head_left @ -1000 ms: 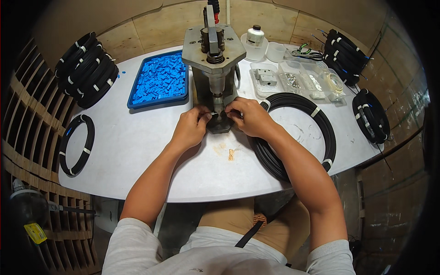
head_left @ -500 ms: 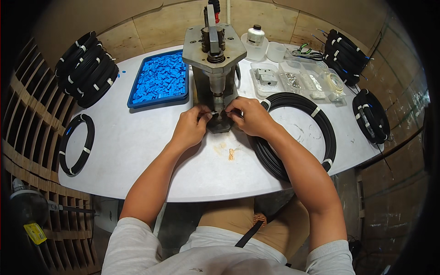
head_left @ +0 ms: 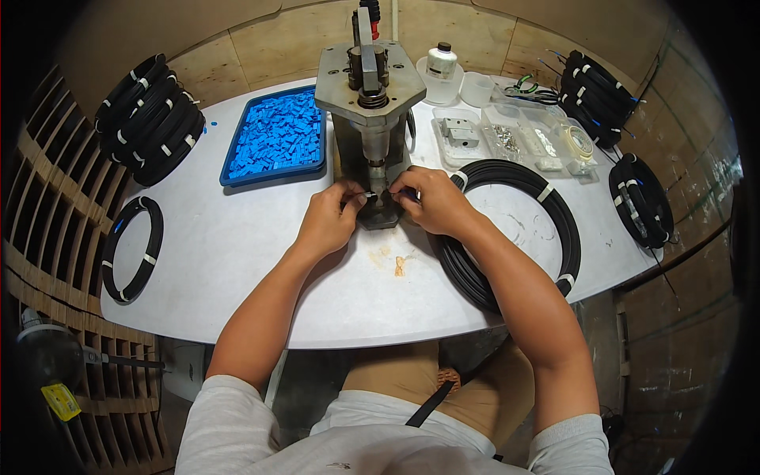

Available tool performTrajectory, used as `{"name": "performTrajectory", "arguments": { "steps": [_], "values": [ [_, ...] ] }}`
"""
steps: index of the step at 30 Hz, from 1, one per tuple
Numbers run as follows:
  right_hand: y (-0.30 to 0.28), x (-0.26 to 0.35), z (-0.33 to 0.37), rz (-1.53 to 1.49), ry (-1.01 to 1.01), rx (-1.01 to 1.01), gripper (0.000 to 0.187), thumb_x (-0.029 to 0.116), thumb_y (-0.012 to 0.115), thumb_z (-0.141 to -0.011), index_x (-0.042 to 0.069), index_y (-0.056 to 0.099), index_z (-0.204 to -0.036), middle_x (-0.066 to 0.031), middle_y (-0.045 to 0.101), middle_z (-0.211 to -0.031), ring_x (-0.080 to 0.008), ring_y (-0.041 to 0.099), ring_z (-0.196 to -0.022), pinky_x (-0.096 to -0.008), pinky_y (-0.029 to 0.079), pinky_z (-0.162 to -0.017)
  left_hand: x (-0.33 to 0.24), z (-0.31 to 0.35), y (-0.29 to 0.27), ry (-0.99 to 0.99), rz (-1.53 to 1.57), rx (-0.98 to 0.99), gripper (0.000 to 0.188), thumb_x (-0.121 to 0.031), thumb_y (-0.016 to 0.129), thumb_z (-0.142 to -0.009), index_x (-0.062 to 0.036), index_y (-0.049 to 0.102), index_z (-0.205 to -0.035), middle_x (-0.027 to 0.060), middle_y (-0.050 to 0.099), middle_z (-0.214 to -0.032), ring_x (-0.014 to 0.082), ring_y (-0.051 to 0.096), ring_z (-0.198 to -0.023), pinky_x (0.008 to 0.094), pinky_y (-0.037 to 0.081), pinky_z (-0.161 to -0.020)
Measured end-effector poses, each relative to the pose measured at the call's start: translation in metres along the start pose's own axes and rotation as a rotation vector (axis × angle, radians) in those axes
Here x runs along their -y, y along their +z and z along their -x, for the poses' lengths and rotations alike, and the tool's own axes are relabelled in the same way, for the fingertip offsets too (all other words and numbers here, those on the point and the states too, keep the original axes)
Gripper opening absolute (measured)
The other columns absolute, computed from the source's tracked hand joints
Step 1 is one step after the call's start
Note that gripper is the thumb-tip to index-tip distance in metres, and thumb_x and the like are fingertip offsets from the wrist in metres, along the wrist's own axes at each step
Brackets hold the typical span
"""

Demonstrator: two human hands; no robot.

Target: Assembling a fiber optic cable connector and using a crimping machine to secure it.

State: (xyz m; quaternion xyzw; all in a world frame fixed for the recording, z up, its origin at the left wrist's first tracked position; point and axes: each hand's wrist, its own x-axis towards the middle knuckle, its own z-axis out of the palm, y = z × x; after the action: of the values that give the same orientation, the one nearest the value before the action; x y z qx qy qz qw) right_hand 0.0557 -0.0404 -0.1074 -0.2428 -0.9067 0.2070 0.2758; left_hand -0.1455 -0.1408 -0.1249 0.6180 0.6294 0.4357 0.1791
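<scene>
A grey metal bench press [head_left: 372, 99] stands at the middle of the table, and both hands meet at its lower end. My left hand [head_left: 328, 220] is closed in a pinch, with a small whitish piece [head_left: 370, 195] at its fingertips beside the press's ram. On the other side, my right hand [head_left: 435, 204] pinches too; what lies in its fingers is mostly hidden, though a dark bluish bit shows. Beneath my right forearm lies a large coil of black cable [head_left: 567, 237] tied with white bands.
Left of the press sits a blue tray [head_left: 229, 176] of small blue pieces. Black coils [head_left: 154, 119] are stacked at the far left, more coils [head_left: 594, 95] at the far right. Behind the big coil are clear boxes [head_left: 507, 162] of small parts and a white bottle [head_left: 442, 62].
Both hands stay at the press. My right fingers have shifted very slightly, and a bluish bit now shows between them.
</scene>
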Motion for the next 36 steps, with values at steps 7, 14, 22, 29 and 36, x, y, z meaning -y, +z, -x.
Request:
{"name": "performTrajectory", "arguments": {
  "steps": [7, 14, 22, 29, 36],
  "values": [
    [-0.0010, 0.0012, 0.0002, -0.020, 0.007, 0.005, 0.013, 0.010, 0.068, -0.084, 0.006, 0.071, -0.095, -0.0150, 0.068, -0.094, -0.0351, 0.066, -0.089, -0.0409, 0.053, -0.079, 0.0000, 0.0004, 0.0006, -0.010, -0.017, -0.007, 0.021, -0.013, 0.063, -0.093, 0.0041, 0.067, -0.103, 0.0215, 0.071, -0.093, 0.0321, 0.070, -0.082, 0.0377, 0.054, -0.077],
    [0.0003, -0.0002, 0.0004, -0.012, 0.019, 0.007, 0.013, 0.012, 0.068, -0.084, 0.006, 0.072, -0.095, -0.0153, 0.068, -0.094, -0.0352, 0.066, -0.090, -0.0414, 0.053, -0.080, 0.0022, 0.0003, 0.0027, 0.000, -0.028, -0.034, 0.023, -0.015, 0.062, -0.093, 0.0037, 0.068, -0.104, 0.0226, 0.071, -0.093, 0.0319, 0.070, -0.080, 0.0381, 0.054, -0.076],
    [0.0010, -0.0011, 0.0001, 0.005, 0.006, 0.004, 0.014, 0.011, 0.068, -0.085, 0.005, 0.071, -0.097, -0.0151, 0.068, -0.096, -0.0349, 0.066, -0.091, -0.0410, 0.053, -0.081, 0.0006, -0.0001, 0.0013, 0.002, -0.004, -0.016, 0.019, -0.012, 0.063, -0.093, 0.0038, 0.067, -0.102, 0.0214, 0.071, -0.089, 0.0308, 0.069, -0.077, 0.0372, 0.053, -0.074],
    [0.0006, -0.0020, 0.0003, 0.002, 0.019, 0.009, 0.014, 0.011, 0.068, -0.085, 0.005, 0.071, -0.097, -0.0152, 0.068, -0.097, -0.0347, 0.067, -0.092, -0.0408, 0.053, -0.081, 0.0021, -0.0001, 0.0026, 0.030, -0.007, -0.031, 0.016, -0.010, 0.063, -0.091, 0.0040, 0.066, -0.099, 0.0210, 0.071, -0.090, 0.0306, 0.071, -0.080, 0.0372, 0.054, -0.075],
    [0.0013, -0.0010, 0.0000, -0.005, 0.028, 0.013, 0.015, 0.011, 0.068, -0.084, 0.005, 0.072, -0.097, -0.0155, 0.069, -0.098, -0.0350, 0.067, -0.092, -0.0409, 0.053, -0.081, 0.0003, 0.0014, 0.0022, 0.015, 0.028, -0.031, 0.016, -0.010, 0.063, -0.091, 0.0038, 0.066, -0.099, 0.0211, 0.071, -0.091, 0.0310, 0.071, -0.083, 0.0368, 0.054, -0.077]
  ]
}}
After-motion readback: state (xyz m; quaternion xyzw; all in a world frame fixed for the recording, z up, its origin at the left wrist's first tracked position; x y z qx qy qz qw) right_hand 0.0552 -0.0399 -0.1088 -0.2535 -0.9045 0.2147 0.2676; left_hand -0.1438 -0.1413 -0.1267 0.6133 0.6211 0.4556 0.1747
